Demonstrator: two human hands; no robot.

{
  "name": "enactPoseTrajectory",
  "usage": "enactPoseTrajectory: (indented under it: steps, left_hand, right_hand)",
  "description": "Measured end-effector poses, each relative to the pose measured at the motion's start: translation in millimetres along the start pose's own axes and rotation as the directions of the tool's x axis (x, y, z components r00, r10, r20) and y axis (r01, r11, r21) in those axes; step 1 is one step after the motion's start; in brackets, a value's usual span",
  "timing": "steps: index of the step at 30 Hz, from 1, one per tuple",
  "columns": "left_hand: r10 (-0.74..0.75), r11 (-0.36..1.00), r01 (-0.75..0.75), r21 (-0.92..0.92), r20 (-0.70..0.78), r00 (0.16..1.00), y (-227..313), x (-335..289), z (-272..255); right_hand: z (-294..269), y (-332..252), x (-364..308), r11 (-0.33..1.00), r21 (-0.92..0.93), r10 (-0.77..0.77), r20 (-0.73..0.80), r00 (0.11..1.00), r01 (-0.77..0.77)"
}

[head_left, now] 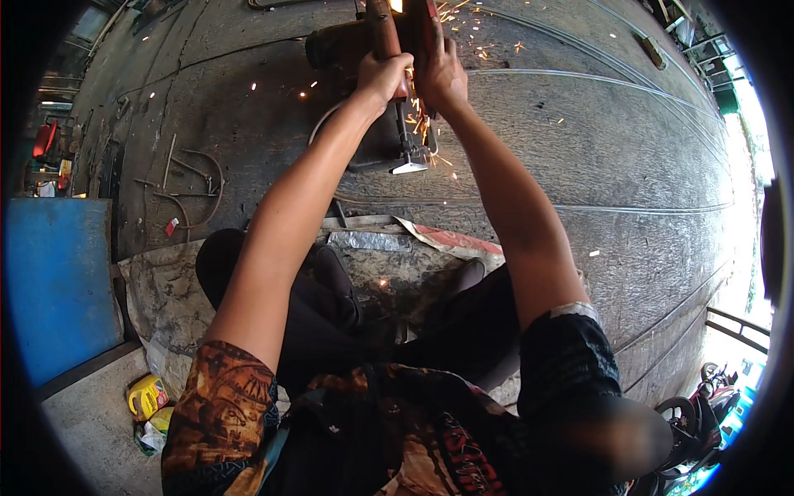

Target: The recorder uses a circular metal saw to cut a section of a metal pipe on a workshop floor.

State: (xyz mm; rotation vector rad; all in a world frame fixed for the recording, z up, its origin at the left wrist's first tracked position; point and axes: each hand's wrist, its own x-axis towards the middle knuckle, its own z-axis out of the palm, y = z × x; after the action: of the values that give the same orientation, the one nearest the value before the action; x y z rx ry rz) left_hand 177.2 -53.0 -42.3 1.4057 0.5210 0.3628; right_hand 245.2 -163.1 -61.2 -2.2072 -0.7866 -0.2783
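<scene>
At the top of the head view stands a sparking power tool that looks like a cut-off saw, with a dark motor body (337,45) on its left. My left hand (384,76) is closed round a reddish-brown bar-like part (384,33) of it. Just to the right, my right hand (444,78) wraps a red, flat-sided part (432,33). Orange sparks (420,128) spray between and below my hands. A rod with a pale T-shaped end (408,168) juts toward me beneath them. The cutting point itself is cut off by the upper edge.
Long thin metal rods (579,74) run across the dark metal floor (595,157). A bent-rod frame (198,186) lies at left. Near me are a worn sheet (165,281), a blue panel (62,281) and a yellow container (147,397). A motorcycle (703,413) stands lower right.
</scene>
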Motion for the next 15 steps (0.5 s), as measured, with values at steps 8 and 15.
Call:
enactPoseTrajectory:
  steps: [8,15]
  left_hand:
    - [-0.051,0.999,0.051,-0.014,-0.019,0.999,2.8,-4.1,1.0]
    - [0.001,1.000,-0.001,-0.012,0.009,1.000,4.7,-5.4,1.8]
  right_hand:
    - [-2.6,-4.3,-1.5,0.999,-0.014,0.032,0.023,0.999,-0.032]
    - [-1.3,-2.7,-1.1,0.999,-0.013,0.049,0.015,0.999,-0.049]
